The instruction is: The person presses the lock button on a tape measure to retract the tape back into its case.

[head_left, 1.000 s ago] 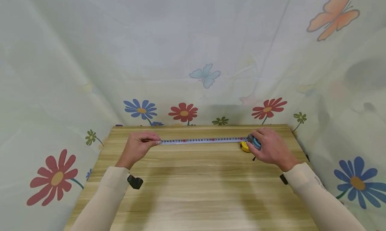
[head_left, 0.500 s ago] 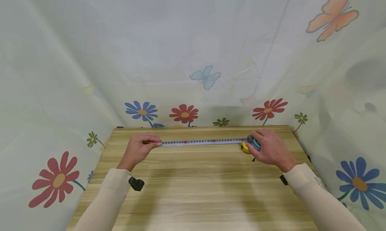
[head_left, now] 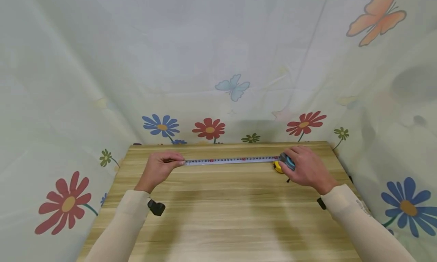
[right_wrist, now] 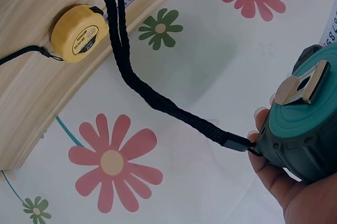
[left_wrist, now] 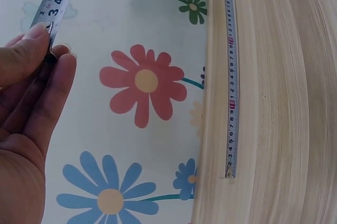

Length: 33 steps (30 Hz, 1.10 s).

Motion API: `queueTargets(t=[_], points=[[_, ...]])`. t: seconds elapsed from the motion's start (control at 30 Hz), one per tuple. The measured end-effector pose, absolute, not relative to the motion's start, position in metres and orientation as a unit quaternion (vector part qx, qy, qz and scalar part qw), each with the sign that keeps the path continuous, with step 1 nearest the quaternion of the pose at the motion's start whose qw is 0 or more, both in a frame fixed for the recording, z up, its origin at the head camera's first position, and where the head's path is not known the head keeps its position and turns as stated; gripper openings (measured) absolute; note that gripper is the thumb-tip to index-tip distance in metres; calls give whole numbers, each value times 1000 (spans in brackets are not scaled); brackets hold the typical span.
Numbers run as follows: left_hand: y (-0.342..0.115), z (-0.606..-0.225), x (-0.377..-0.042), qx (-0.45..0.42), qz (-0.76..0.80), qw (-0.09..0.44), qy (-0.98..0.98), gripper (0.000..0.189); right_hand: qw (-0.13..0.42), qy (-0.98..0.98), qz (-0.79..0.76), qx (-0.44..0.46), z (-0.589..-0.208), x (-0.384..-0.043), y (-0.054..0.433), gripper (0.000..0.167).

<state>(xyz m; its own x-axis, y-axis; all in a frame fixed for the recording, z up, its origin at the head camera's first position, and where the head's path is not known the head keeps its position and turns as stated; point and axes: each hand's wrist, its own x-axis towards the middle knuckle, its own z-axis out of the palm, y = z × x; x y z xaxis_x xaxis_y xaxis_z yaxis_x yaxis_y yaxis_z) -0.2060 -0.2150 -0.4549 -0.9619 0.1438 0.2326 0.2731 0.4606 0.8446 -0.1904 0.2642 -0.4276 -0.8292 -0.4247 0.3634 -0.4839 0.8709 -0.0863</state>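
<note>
The left hand (head_left: pixel 157 171) pinches the blade (left_wrist: pixel 56 2) near its tip; the right hand (head_left: pixel 308 169) grips the teal tape measure (right_wrist: pixel 303 118) above the bench's (head_left: pixel 211 212) far right. Best keep the blade taut, untwisted.

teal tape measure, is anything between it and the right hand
Nothing visible: the right hand grips the teal tape measure directly. The yellow tape measure rests on the table, apart from that grip, not between the two.
</note>
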Motion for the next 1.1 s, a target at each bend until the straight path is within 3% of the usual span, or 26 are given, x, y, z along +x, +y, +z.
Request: queueTargets(t=[1.1], points=[[-214, -456, -204, -132, -500, 73, -853, 8, 162, -955, 87, 235, -429, -190, 257, 37]])
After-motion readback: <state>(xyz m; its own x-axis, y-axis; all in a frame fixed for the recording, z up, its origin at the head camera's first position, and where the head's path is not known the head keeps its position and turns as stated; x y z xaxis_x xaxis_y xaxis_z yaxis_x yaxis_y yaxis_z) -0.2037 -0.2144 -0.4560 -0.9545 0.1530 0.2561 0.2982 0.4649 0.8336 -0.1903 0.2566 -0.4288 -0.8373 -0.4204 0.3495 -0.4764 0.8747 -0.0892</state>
